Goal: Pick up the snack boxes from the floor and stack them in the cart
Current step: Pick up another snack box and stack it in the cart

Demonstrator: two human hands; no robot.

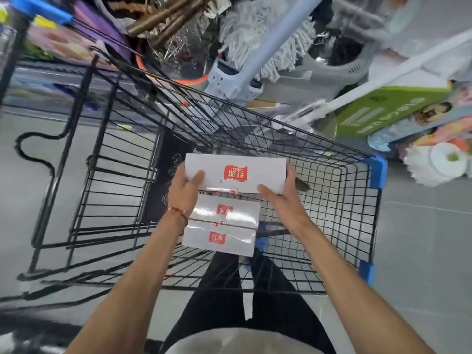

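I hold a white snack box (237, 172) with a red logo over the basket of the black wire cart (332, 205). My left hand (186, 186) grips its left end, thumb on top. My right hand (278, 198) grips its right end the same way. Two more white boxes with red logos lie inside the cart below the held one: one (227, 212) just under it and another (219, 238) nearer to me. The held box hides part of the upper one.
The cart has blue corner guards (378, 172) and an open black wire flap (115, 180) on its left. Mops (258, 34), a grey bucket (339, 62), a green carton (383, 111) and packaged goods crowd the far side. Grey floor (421, 251) lies to the right.
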